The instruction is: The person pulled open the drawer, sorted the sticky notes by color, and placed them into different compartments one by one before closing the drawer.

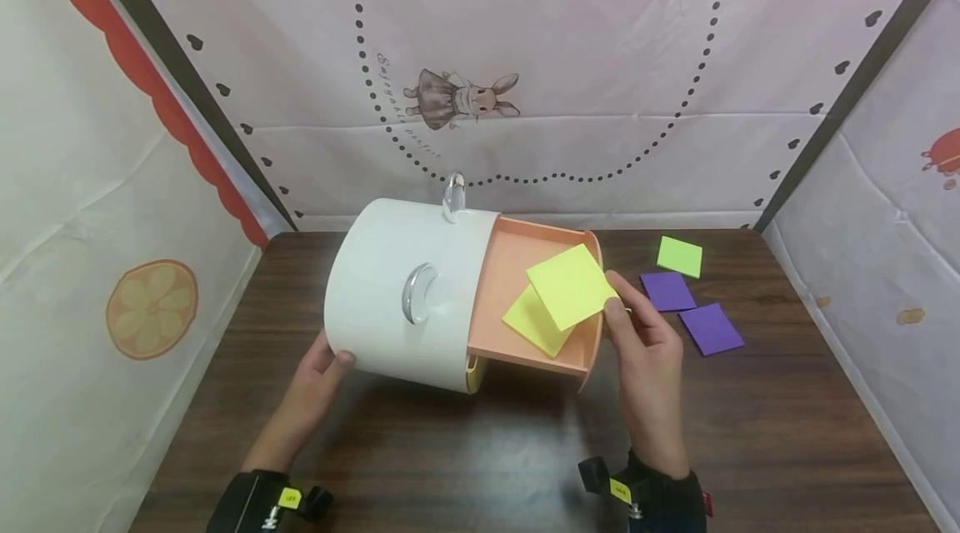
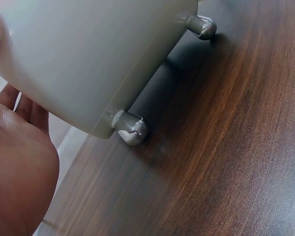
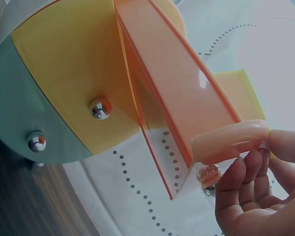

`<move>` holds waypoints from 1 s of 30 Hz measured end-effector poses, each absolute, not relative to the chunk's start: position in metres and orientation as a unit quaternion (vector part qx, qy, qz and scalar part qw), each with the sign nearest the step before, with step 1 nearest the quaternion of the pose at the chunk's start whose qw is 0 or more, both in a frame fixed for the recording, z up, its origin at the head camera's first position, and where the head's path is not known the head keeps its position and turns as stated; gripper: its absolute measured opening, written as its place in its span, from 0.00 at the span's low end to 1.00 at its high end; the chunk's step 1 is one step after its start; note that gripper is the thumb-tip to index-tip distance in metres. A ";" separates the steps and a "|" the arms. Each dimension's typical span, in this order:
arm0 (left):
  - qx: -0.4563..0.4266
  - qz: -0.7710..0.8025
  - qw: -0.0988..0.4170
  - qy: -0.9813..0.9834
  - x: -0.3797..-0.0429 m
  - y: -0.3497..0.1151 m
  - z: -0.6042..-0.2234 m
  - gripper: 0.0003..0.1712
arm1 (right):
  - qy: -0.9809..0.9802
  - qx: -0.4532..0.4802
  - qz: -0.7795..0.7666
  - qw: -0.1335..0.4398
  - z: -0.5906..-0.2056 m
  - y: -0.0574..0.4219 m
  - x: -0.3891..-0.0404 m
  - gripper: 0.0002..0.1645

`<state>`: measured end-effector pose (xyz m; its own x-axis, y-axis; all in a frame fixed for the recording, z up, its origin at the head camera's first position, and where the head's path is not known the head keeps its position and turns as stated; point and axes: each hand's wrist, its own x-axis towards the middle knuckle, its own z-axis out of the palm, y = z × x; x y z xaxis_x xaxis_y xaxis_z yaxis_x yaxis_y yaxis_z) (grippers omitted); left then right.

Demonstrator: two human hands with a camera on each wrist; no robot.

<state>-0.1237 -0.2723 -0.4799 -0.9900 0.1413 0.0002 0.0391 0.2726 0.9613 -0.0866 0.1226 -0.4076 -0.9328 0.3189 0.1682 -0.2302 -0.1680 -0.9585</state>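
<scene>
A white rounded drawer box (image 1: 382, 291) lies across the table, its orange drawer (image 1: 528, 237) pulled out to the right. At the box's left end my left hand (image 1: 303, 400) grips it, thumb on the near side and fingers behind. My right hand (image 1: 651, 375) pinches a yellow sticky note (image 1: 572, 285) by its right corner, over the drawer. Beneath that note, a second yellow sticky note (image 1: 534, 325) lies in the drawer, partly covered. In the right wrist view, the box's yellow drawer (image 3: 64, 64) and green drawer (image 3: 29, 103) are closed, with round metal knobs.
To the right of the drawer lie a green sticky note (image 1: 680, 256) and two purple sticky notes, one farther back (image 1: 667, 291) and one nearer (image 1: 711, 329). Clear handles stand out from the box. Printed cloth walls (image 1: 600, 58) enclose the wooden table (image 1: 420, 466).
</scene>
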 end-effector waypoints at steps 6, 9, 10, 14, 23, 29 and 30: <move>0.061 0.602 0.041 0.795 -0.124 -0.272 -0.478 0.33 | -0.604 -0.012 0.775 0.188 -0.407 0.118 -0.088 0.22; 0.060 0.603 0.042 0.794 -0.125 -0.271 -0.477 0.33 | -0.634 -0.029 0.749 0.189 -0.401 0.114 -0.087 0.19; 0.060 0.603 0.042 0.794 -0.125 -0.271 -0.477 0.33 | -0.649 -0.035 0.736 0.188 -0.398 0.113 -0.086 0.18; 0.055 0.604 0.044 0.794 -0.125 -0.273 -0.479 0.33 | -0.706 -0.045 0.679 0.196 -0.383 0.105 -0.080 0.17; 0.053 0.606 0.049 0.792 -0.125 -0.275 -0.484 0.32 | -0.742 -0.004 0.615 0.265 -0.375 0.100 -0.073 0.20; 0.056 0.607 0.047 0.791 -0.126 -0.274 -0.483 0.33 | -0.744 0.004 0.609 0.275 -0.377 0.103 -0.073 0.15; 0.055 0.606 0.046 0.792 -0.126 -0.274 -0.483 0.33 | -0.748 0.004 0.603 0.277 -0.377 0.103 -0.073 0.14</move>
